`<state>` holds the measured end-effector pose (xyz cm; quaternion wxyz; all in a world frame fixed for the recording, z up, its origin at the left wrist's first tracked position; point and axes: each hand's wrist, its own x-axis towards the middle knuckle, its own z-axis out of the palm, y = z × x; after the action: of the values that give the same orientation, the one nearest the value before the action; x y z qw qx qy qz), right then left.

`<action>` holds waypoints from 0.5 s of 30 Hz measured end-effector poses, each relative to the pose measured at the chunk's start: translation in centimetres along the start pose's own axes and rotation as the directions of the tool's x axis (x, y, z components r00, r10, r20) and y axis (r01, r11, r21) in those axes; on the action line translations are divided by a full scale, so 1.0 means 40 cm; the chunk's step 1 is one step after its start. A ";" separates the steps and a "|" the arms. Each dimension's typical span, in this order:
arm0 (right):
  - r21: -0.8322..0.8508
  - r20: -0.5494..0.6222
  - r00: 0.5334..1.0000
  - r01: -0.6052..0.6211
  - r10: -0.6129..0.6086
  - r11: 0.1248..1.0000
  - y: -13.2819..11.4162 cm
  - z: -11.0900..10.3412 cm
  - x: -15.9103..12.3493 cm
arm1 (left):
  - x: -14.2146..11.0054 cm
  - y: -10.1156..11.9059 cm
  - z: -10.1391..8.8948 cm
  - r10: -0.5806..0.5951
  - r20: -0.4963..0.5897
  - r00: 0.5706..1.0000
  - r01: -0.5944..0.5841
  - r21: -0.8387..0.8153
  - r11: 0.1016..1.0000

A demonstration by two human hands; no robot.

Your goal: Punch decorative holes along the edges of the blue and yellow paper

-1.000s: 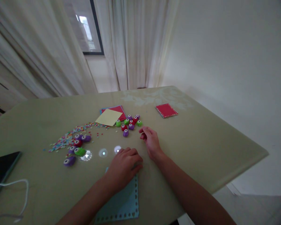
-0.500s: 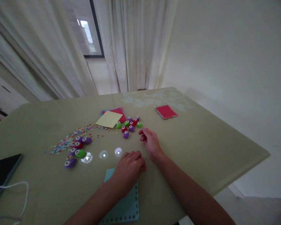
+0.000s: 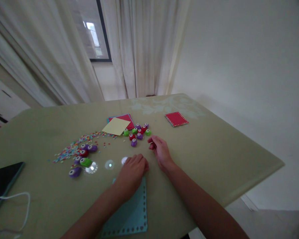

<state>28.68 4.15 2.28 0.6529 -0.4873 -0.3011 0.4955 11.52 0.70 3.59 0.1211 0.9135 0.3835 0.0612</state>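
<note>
A light blue card point(image 3: 129, 212) with small hearts punched along its edges lies close in front of me. Over its far end is my left hand point(image 3: 132, 172), back upward, fingers curled down; whatever is under them is hidden. My right hand point(image 3: 161, 152) rests on its side farther right, thumb and fingers bent together in a pinch, and I cannot make out anything in it. Just beyond its fingertips sits a cluster of small purple, red and green one-eyed toys point(image 3: 139, 132).
More one-eyed toys point(image 3: 86, 161) stand at the left beside scattered colourful bits point(image 3: 72, 149). A yellow paper square point(image 3: 116, 126) overlaps red and blue ones. A red card point(image 3: 176, 119) lies at the back right, a dark tablet point(image 3: 5, 181) and white cable point(image 3: 28, 207) at far left.
My left hand has moved a little away from me and to the left, uncovering more of the blue card's right edge. My right hand has stayed almost in place.
</note>
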 end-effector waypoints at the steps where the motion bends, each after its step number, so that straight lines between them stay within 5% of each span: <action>1: -0.001 0.002 1.000 -0.002 0.002 1.000 0.000 0.000 0.000 | 0.000 -0.018 -0.009 -0.026 -0.013 1.000 0.026 -0.007 1.000; 4: -0.001 0.011 1.000 -0.001 0.001 1.000 -0.001 0.002 -0.002 | -0.010 -0.050 -0.037 -0.041 -0.039 0.998 0.039 -0.040 0.998; 10: -0.003 0.017 1.000 0.003 -0.003 1.000 0.004 0.002 0.001 | -0.070 -0.001 -0.042 0.184 -0.025 0.983 -0.185 -0.107 0.977; 15: -0.007 0.011 1.000 0.002 -0.002 1.000 0.006 -0.002 0.001 | -0.099 0.004 -0.027 0.164 -0.038 0.986 -0.166 -0.072 0.983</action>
<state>28.68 4.18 2.03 0.6500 -0.4866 -0.3068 0.4966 8.63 -2.05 4.59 0.1438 0.9358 0.3058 0.1001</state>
